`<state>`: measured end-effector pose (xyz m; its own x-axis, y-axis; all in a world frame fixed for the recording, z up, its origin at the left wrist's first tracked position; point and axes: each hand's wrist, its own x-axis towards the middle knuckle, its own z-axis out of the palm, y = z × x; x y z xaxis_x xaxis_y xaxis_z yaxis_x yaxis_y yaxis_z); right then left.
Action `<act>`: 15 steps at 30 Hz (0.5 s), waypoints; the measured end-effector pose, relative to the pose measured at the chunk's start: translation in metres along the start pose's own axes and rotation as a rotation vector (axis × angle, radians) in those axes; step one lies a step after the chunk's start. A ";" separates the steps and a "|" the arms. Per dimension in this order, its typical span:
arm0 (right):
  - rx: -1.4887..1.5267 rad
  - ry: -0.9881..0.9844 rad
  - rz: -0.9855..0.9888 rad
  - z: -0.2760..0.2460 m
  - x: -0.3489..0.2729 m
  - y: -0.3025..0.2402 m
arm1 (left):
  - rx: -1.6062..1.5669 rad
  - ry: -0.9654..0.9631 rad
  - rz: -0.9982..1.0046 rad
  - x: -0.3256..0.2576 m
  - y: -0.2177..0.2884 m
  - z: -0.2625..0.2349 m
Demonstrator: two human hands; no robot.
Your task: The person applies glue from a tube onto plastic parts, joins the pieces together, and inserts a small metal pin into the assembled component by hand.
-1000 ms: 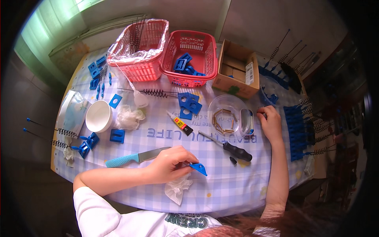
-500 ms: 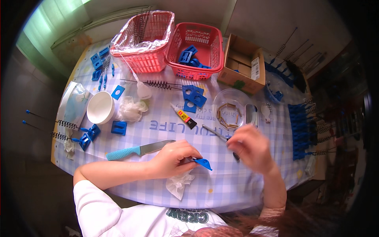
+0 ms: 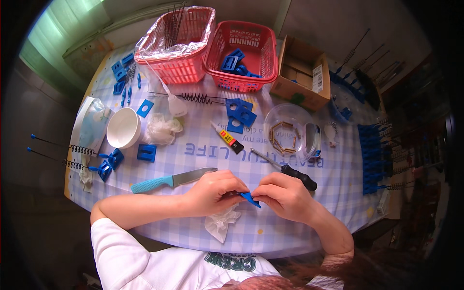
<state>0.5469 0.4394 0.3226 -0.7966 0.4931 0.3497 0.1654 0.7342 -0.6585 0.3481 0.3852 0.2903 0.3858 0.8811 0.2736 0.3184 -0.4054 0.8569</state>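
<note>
Now both hands meet over the checked tablecloth (image 3: 309,232), and the small blue plastic piece (image 3: 250,198) sits pinched between them. The left hand (image 3: 215,192) curls closed on its upper-left end; the right hand (image 3: 282,195) grips the lower-right end. Its long axis slants down toward the right hand. A second ago that right hand was away by the clear bowl (image 3: 290,126); it has come in. A knife (image 3: 171,180) lies just beyond the left hand.

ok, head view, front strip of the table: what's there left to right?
Knife with light blue handle → left hand → small blue plastic piece pinched between both hands → right hand → black-handled screwdriver just behind it.
</note>
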 end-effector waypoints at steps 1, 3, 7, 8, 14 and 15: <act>0.001 0.000 0.001 0.000 0.000 -0.001 | 0.000 -0.003 0.006 0.000 0.000 0.000; 0.001 0.008 0.009 -0.001 -0.001 -0.001 | -0.004 -0.010 0.001 0.000 0.001 -0.001; -0.001 0.007 0.004 -0.001 -0.001 -0.001 | -0.010 -0.012 0.002 0.000 0.001 0.000; 0.000 0.008 0.005 -0.001 0.000 -0.001 | -0.010 -0.012 0.002 0.000 0.001 0.000; -0.006 0.009 0.019 -0.001 -0.001 -0.002 | -0.009 -0.008 0.005 0.000 0.000 0.000; -0.007 0.007 0.023 -0.001 -0.001 -0.003 | -0.010 -0.009 0.004 0.000 0.000 0.000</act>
<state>0.5477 0.4377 0.3249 -0.7887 0.5129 0.3391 0.1879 0.7261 -0.6614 0.3480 0.3853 0.2908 0.3948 0.8774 0.2727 0.3081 -0.4060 0.8603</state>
